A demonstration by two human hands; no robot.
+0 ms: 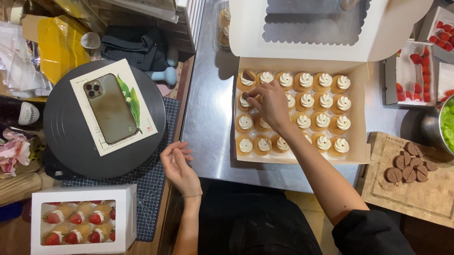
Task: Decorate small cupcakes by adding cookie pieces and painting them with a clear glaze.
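Left hand (178,165) hovers loosely curled and empty beside the cupcake box (361,136); right hand (270,103) pinches a chocolate piece (245,96) onto a cupcake (245,101) inside.

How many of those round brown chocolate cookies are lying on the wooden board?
About 9 round brown chocolate cookies lie in an overlapping pile on the pale wooden cutting board, at the right beside the open white cardboard box of cream-topped tarts. Some overlap, so one may be hidden.
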